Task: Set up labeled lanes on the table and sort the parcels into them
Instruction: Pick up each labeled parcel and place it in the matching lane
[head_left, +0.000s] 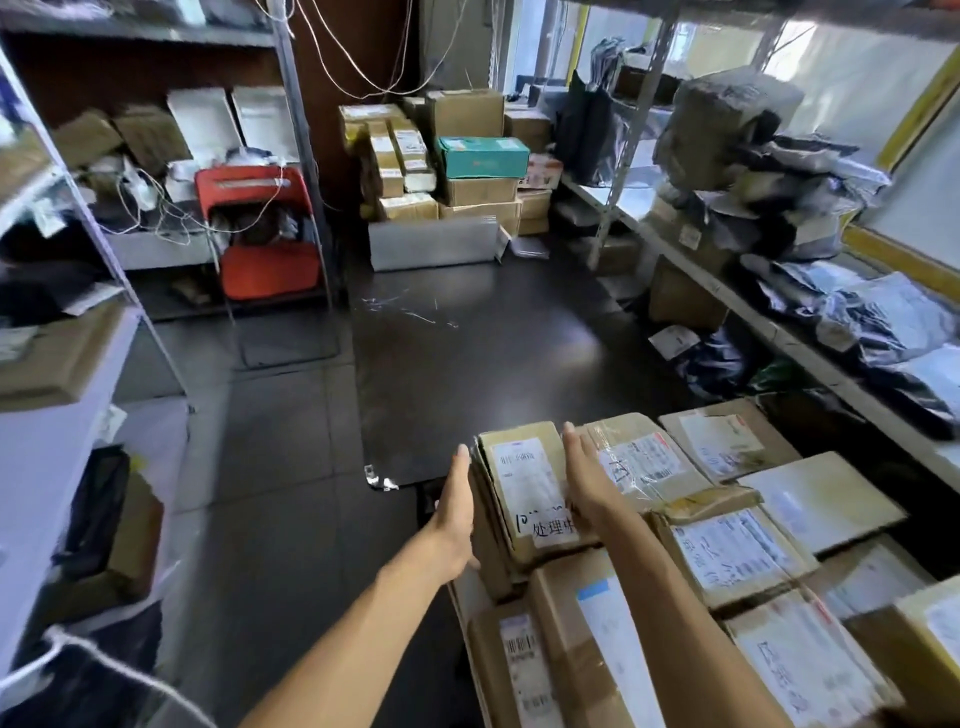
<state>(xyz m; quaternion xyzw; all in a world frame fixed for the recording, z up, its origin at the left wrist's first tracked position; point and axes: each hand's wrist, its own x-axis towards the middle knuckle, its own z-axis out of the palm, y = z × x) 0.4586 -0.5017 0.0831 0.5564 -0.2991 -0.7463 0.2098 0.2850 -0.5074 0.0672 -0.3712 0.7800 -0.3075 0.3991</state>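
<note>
A brown cardboard parcel (524, 493) with a white shipping label and a handwritten sticker sits on top of a stack at the near right. My left hand (457, 512) lies flat against its left side, fingers straight. On its right side rests my right hand (587, 480), fingers extended over the top edge. Several more labeled cardboard parcels (727, 551) lie packed around it, some taped. A dark table top (467, 358) stretches ahead of the stack.
A red folding chair (260, 234) stands at the back left by metal shelving (62, 364). Stacked boxes (447, 171) and a teal box (483, 156) sit at the table's far end. Shelves on the right (831, 270) hold grey mailer bags.
</note>
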